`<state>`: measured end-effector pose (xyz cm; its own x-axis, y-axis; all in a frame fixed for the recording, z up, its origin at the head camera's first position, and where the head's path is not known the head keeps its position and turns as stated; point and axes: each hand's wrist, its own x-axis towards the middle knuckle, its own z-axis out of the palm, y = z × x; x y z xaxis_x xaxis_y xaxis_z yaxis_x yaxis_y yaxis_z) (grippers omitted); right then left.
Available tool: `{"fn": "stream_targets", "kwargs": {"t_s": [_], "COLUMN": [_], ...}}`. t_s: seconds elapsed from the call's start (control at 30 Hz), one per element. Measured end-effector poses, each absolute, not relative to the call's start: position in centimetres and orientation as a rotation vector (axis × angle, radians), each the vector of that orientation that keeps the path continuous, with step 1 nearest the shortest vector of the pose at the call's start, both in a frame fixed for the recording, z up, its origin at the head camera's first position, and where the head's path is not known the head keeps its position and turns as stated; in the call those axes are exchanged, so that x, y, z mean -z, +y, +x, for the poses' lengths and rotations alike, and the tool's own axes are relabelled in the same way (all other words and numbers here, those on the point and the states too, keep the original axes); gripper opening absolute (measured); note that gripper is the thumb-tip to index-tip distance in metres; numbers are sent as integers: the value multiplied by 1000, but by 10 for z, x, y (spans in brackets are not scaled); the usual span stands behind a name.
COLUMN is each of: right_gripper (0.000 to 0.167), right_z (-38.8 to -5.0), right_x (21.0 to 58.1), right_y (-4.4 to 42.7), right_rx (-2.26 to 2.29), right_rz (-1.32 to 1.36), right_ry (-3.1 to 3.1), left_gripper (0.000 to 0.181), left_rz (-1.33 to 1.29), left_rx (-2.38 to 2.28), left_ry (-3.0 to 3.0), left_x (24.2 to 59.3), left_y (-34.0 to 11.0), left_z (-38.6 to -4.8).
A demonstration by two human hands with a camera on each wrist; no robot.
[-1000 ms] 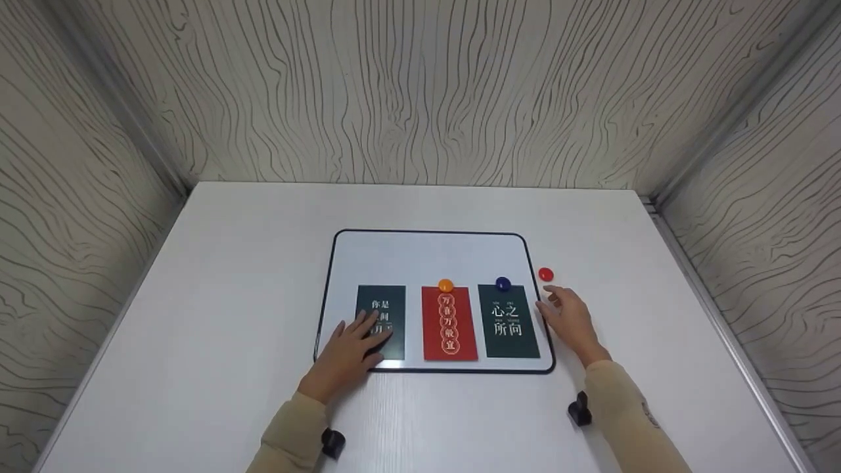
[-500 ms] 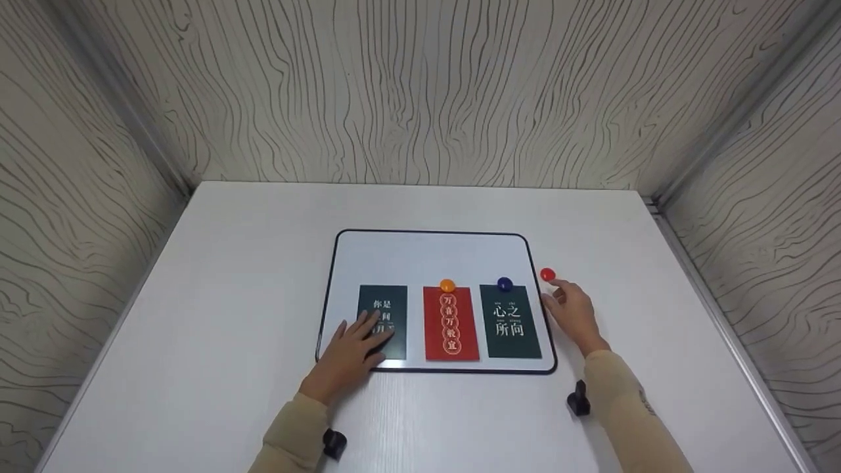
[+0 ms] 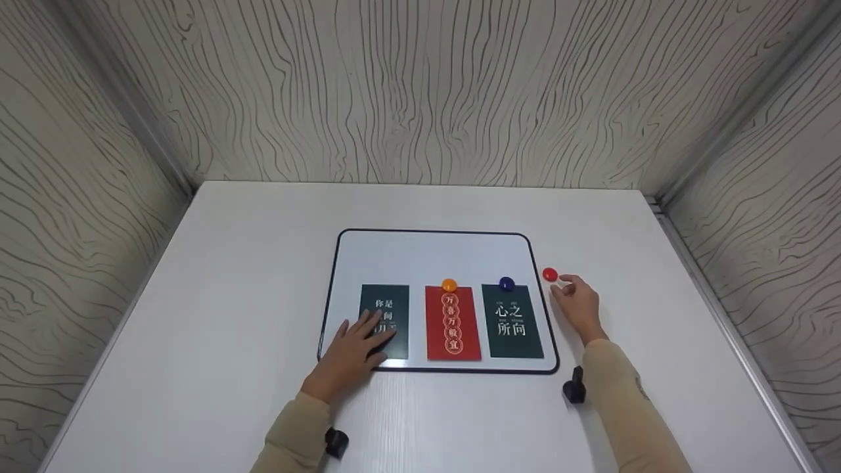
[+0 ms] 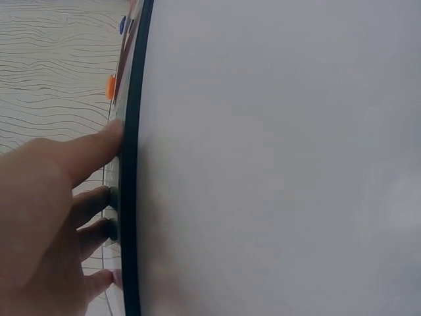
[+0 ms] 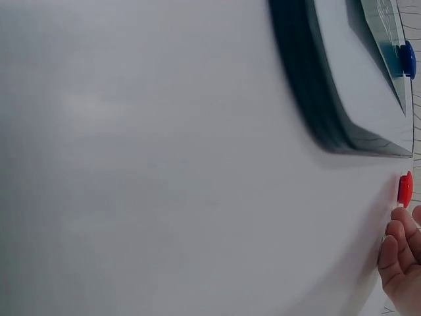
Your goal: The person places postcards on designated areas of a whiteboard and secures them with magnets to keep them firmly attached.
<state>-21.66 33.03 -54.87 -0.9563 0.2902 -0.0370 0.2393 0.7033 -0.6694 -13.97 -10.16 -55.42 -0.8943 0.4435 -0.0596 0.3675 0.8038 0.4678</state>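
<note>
My left hand (image 3: 351, 351) rests with spread fingers on a dark green card (image 3: 394, 295) with white characters. That card lies at the left of a black-framed whiteboard (image 3: 394, 256). In the left wrist view, the fingertips press on the board's face beside its dark edge. My right hand (image 3: 578, 305) is just beyond the board's right edge, beside a round red magnet (image 3: 550, 274). Its index finger and thumb are bent and apart, close to the magnet. In the right wrist view, the fingertips are near the red magnet (image 5: 405, 189); whether they touch it is unclear.
An orange magnet (image 3: 449, 285) sits at the top of a red card (image 3: 453, 328) mid-board. A dark blue magnet (image 3: 506, 284) sits at the top of another dark green card (image 3: 512, 341) on the right. The white table (image 3: 256, 249) extends around the board to patterned walls (image 3: 394, 92).
My right hand has shifted up and to the right, bringing its fingertips level with the red magnet. The left hand stays on its card. The head view has drifted slightly.
</note>
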Motion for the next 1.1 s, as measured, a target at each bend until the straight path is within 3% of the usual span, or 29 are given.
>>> {"fn": "stream_targets", "kwargs": {"t_s": [0.67, 1.1], "right_gripper": [50, 50], "right_z": [-233, -241], "right_x": [544, 544], "right_y": [323, 324], "right_rx": [-1254, -1125], "right_rz": [-790, -715], "right_ry": [-2817, -2914], "left_gripper": [47, 47], "left_rz": [618, 626], "left_rx": [-689, -701], "left_ry": [2809, 2822], "left_x": [555, 555], "left_y": [-102, -102], "left_z": [-142, -141]}}
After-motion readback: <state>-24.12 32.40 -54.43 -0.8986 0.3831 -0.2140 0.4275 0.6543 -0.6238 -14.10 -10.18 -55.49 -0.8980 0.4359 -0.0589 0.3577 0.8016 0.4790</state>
